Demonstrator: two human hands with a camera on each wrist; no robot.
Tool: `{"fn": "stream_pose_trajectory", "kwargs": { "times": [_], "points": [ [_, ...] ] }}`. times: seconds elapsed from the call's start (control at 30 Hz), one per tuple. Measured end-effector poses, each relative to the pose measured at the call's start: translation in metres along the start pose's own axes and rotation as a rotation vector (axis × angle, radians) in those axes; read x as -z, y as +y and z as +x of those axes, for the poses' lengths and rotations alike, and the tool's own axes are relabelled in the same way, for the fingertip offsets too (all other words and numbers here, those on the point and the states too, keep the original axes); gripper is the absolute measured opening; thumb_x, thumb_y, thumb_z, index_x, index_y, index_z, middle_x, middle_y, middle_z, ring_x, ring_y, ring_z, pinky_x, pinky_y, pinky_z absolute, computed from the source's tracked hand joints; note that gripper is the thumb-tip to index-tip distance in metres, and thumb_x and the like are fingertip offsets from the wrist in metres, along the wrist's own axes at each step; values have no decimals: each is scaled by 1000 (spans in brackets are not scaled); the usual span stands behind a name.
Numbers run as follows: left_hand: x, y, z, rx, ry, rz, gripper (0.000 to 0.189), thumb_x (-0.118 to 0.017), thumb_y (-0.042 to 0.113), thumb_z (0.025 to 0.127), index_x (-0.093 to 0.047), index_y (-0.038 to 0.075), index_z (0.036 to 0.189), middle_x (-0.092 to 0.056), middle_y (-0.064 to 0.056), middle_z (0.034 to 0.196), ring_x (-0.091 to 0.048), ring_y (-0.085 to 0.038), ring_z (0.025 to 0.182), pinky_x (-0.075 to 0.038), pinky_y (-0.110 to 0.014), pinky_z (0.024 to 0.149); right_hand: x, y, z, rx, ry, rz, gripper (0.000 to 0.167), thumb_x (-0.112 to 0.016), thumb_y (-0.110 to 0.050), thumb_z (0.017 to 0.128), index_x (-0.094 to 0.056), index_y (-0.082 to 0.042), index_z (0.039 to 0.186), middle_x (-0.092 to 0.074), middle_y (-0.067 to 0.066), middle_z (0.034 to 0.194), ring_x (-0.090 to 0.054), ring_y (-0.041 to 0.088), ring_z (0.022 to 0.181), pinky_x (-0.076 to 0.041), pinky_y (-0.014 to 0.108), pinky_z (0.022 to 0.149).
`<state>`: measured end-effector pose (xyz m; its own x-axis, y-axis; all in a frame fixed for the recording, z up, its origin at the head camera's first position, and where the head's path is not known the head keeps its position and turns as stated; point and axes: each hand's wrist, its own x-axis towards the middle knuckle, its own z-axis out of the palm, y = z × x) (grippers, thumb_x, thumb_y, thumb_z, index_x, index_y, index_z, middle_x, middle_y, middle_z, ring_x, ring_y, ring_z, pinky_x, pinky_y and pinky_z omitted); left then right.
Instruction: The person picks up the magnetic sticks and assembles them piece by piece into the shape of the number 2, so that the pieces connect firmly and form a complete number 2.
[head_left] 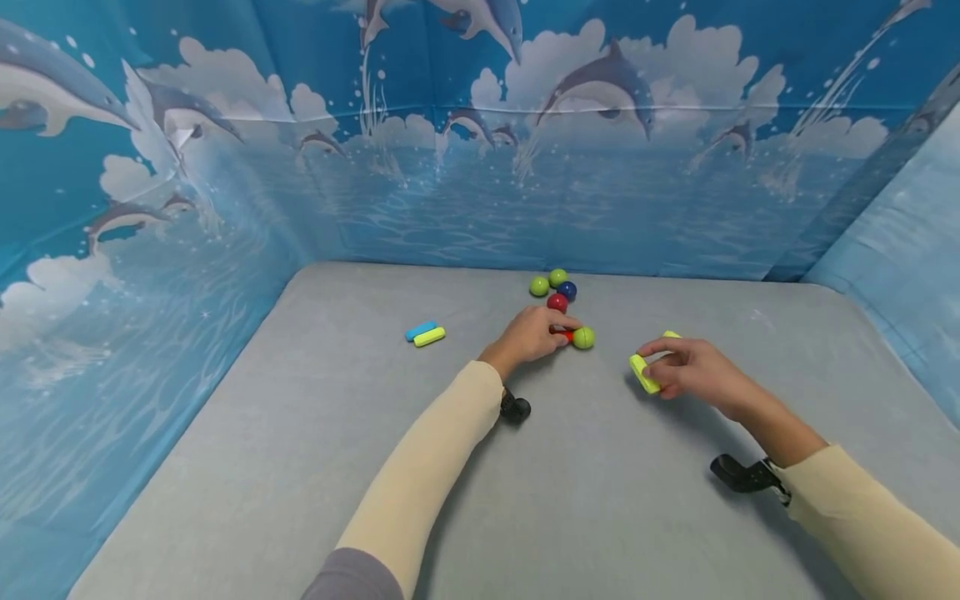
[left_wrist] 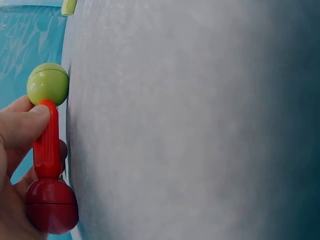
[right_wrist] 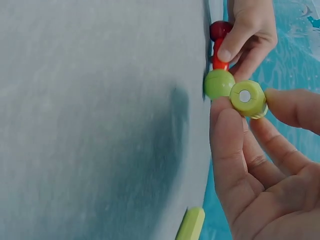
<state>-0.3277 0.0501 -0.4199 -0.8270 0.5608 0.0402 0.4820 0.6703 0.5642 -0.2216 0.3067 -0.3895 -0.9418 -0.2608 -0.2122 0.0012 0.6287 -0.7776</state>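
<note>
My left hand (head_left: pixel 534 333) pinches a red stick (left_wrist: pixel 46 145) between thumb and fingers, low at the grey surface. A green ball (left_wrist: pixel 48 84) sits on one end of this stick and a dark red ball (left_wrist: pixel 51 206) on the other; the hand hides the dark red one in the head view. To its right, my right hand (head_left: pixel 693 373) holds a yellow-green stick (head_left: pixel 643 375) by thumb and fingertips, above the surface. In the right wrist view, the stick's round end (right_wrist: pixel 245 96) shows a pale disc and overlaps the green ball's edge; contact cannot be told.
Beyond the left hand lie two green balls (head_left: pixel 539 286), a blue ball (head_left: pixel 567 291) and a red ball (head_left: pixel 557 302). Another yellow-green stick (head_left: pixel 672 334) lies behind the right hand. At left, a blue stick (head_left: pixel 421 331) lies beside a yellow-green one (head_left: pixel 430 337). Dolphin-print curtains (head_left: pixel 465 200) surround the surface.
</note>
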Motion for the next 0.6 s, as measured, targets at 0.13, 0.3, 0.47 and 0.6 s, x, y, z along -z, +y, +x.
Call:
{"fn": "stream_pose_trajectory", "kwargs": {
  "times": [0.13,0.3,0.47,0.6],
  "points": [
    [-1,-1,0,-6,-4,7,35,-64,16,97,-67,28,130,-66,1,134,-61,-15,118,-51,-31,96,-5,-4,2,-13,-11,47,50,-60,-22,99,-48,4,140,-62,26,127,-68,9,89,-60,34,78],
    [-1,-2,0,-12,11,2,35,-64,16,96,-68,27,129,-66,1,134,-59,-16,125,-50,-34,104,-12,-10,12,-25,-3,87,50,-56,-20,100,-45,4,142,-56,31,133,-69,14,92,-60,35,80],
    [-1,-4,1,-12,14,-2,34,-65,17,96,-69,28,128,-66,2,134,-58,-15,127,-49,-35,105,-19,-13,26,-64,-2,151,52,-55,-21,100,-43,2,144,-56,28,133,-69,11,92,-60,33,83],
    [-1,-5,1,-14,20,7,33,-65,17,96,-69,28,127,-67,3,133,-59,-14,126,-48,-34,106,-24,-16,35,-96,-9,193,53,-56,-23,99,-42,2,145,-59,19,127,-69,9,90,-60,31,83]
  ]
}}
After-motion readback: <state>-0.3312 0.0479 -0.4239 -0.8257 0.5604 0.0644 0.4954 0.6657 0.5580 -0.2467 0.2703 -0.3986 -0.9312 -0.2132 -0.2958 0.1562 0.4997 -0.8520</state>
